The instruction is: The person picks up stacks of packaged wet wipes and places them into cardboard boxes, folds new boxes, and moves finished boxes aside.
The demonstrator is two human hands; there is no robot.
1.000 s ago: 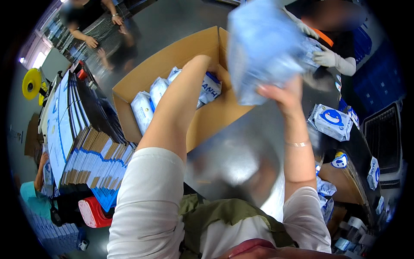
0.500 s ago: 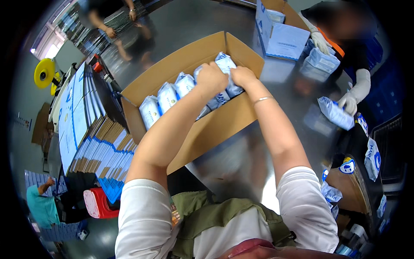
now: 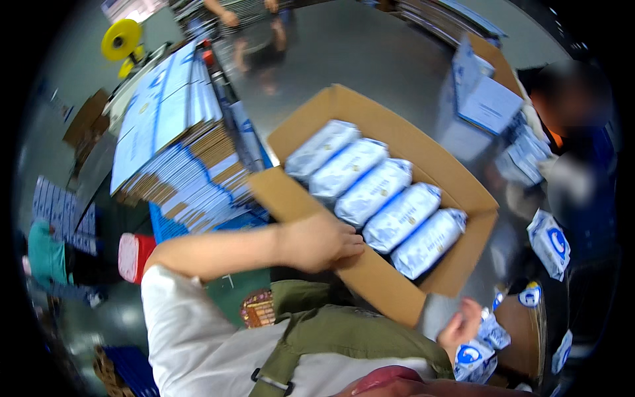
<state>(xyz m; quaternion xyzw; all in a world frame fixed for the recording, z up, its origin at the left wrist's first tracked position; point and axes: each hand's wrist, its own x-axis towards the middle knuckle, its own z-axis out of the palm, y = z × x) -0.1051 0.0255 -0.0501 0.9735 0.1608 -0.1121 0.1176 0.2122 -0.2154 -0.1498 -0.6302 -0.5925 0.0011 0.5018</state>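
Note:
An uncovered brown cardboard carton (image 3: 463,192) sits turned at an angle in front of me. Inside it, several white-and-blue plastic-wrapped packs (image 3: 374,192) lie side by side in a row. My left hand (image 3: 321,243) is closed over the carton's near wall, fingers curled on its top edge. Low on the right, beyond the carton's near corner, my right hand (image 3: 461,324) holds nothing, its fingers loosely apart. Close beside it are more white-and-blue packs (image 3: 475,360), partly hidden by the hand.
Stacked flat white-and-blue cartons (image 3: 178,126) stand at the left. Across the metal table (image 3: 331,43), another carton (image 3: 489,106) stands near a co-worker whose gloved hands are blurred by packs. A brown box (image 3: 522,324) is at lower right; a red-and-white container (image 3: 135,257) at lower left.
Both hands have left the packs inside. The carton now sits turned and nearer me; my left hand has gone to its near wall, my right hand down toward the loose packs.

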